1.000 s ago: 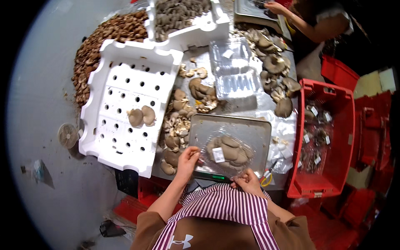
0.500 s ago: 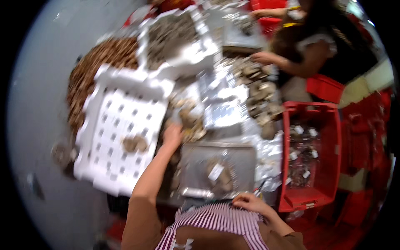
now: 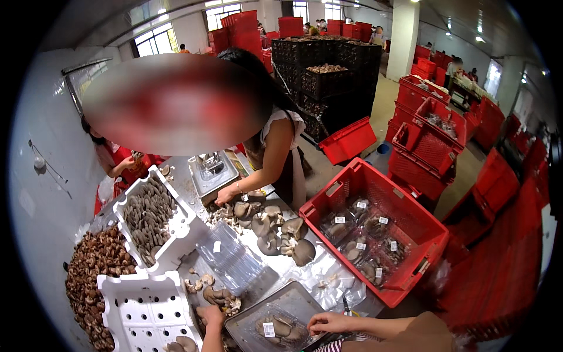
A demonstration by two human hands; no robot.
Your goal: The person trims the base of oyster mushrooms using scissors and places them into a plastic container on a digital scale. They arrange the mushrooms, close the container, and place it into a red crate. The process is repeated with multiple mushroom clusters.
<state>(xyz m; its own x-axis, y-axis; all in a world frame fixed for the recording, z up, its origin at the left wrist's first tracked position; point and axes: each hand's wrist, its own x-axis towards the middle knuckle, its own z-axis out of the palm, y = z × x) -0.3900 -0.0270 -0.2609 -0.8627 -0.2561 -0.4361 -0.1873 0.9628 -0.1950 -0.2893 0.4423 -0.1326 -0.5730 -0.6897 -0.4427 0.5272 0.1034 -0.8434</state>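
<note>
My left hand (image 3: 211, 317) is beside a cluster of grey-brown oyster mushrooms (image 3: 222, 300), seen from the back; its fingers are mostly hidden, so its grip cannot be made out. My right hand (image 3: 329, 323) is at the right edge of a metal tray (image 3: 248, 330), fingers loosely bent and apart with nothing visible in them. On that tray lies a clear-wrapped pack of mushrooms (image 3: 284, 330) with a white label. Scissors (image 3: 346, 305) lie just beyond my right hand. A stack of clear plastic trays (image 3: 234, 261) lies beyond the metal tray.
White foam boxes (image 3: 143, 287) stand left, one holding small mushrooms (image 3: 149, 217), beside a brown mushroom heap (image 3: 97, 273). Opposite, a co-worker's hand (image 3: 227, 194) touches loose oyster mushrooms (image 3: 267, 226). A red crate (image 3: 431, 232) with labelled packs stands right; stacked red crates (image 3: 419, 158) lie behind.
The view has tilted up and swung right, bringing the room into sight. My left hand stays by the mushrooms, and my right hand is still near the metal tray.
</note>
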